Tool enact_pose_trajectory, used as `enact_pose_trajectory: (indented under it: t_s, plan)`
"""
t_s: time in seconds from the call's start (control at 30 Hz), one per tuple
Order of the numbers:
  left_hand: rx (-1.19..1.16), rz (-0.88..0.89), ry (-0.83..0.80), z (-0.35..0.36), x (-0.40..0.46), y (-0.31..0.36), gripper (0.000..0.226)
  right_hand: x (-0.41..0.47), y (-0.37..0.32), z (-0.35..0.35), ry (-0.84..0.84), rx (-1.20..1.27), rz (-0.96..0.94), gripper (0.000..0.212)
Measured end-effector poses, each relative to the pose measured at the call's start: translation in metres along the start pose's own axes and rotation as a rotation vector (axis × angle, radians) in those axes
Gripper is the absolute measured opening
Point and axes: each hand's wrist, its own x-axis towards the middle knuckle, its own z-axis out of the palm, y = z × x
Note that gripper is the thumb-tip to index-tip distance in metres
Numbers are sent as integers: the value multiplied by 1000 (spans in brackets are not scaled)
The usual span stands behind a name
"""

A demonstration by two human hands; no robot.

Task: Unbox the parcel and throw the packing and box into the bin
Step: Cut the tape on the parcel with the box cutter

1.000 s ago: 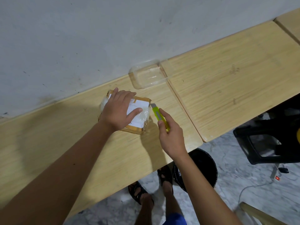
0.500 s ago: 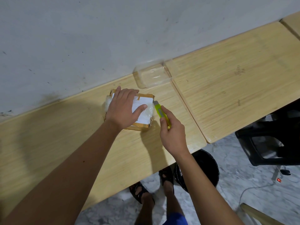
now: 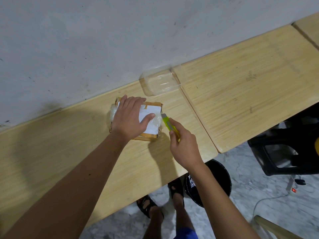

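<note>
A small cardboard parcel (image 3: pixel 152 111) with a white label and clear tape lies on the wooden table (image 3: pixel 69 152) near the wall. My left hand (image 3: pixel 129 119) rests flat on top of it, fingers spread, pressing it down. My right hand (image 3: pixel 184 147) grips a yellow-green utility knife (image 3: pixel 168 124), whose tip touches the parcel's right edge. A black bin (image 3: pixel 219 176) stands on the floor under the table's front edge, partly hidden by my right forearm.
A clear plastic container (image 3: pixel 160 81) sits against the wall just beyond the parcel. A second tabletop (image 3: pixel 250 94) adjoins on the right. A black stool (image 3: pixel 284 152) and a power strip (image 3: pixel 293 188) are on the floor at right. My sandalled feet (image 3: pixel 162 200) stand beside the bin.
My right hand has kept the knife at the parcel's right edge, shifting slightly along it. The left hand stays pressed on the parcel.
</note>
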Motion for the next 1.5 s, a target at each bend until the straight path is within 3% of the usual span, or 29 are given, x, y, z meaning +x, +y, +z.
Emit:
enact_pose_trajectory:
  t_s: [0.5,0.77,0.83,1.07,1.27,1.37,1.5]
  plan:
    - [-3,-8,-1,0,1,-2,61,-31,12,-3,-76,-3,24,44]
    - [-9,0,10,0,1,-1,60,-28,3,-2,180,256,181,18]
    - [-7,1,13,0,1,0,60,-20,-2,-3,181,332,182,16]
    - [-5,14,24,2,-1,-3,61,-6,-31,-26,-167,1002,115,45]
    - [-2,26,45,4,0,-5,61,-7,-48,-46,-375,1258,-31,57]
    - [3,27,39,4,-1,-5,63,-4,-49,-46,-259,1138,15,52]
    - [20,29,25,4,1,-5,67,15,-36,-44,57,830,107,41]
